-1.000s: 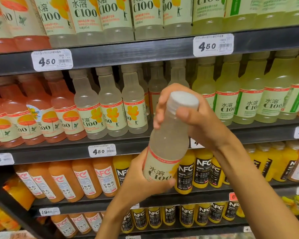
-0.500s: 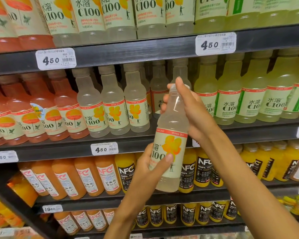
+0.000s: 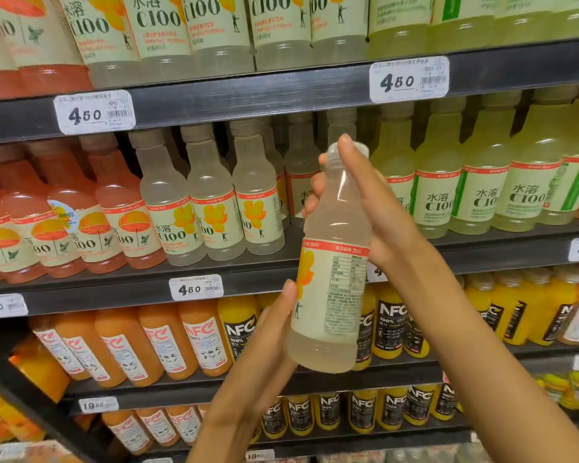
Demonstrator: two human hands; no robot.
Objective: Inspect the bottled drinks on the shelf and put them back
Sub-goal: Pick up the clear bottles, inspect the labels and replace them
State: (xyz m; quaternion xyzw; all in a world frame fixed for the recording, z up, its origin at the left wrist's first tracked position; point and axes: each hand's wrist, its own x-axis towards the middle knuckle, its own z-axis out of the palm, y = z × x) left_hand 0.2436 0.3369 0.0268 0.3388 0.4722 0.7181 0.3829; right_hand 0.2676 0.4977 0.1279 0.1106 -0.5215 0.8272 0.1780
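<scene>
A pale cloudy C100 bottle with a cream label and yellow flower stands upright in front of the shelf, its printed back panel turned toward me. My left hand holds it from the lower left, thumb on the label, fingers behind the base. My right hand grips the neck and upper body from the right, thumb along the cap. Behind the bottle, the middle shelf has a gap in its row of like bottles.
Dark shelves carry rows of drinks: pink C100 bottles at left, green-labelled C100 bottles at right, orange and yellow NFC juice below. White price tags sit on the shelf edges. Another C100 row stands on the top shelf.
The bottle went from tilted toward me to upright, then turned so its label's back panel faces me. My right hand shifted from over the cap to along the neck.
</scene>
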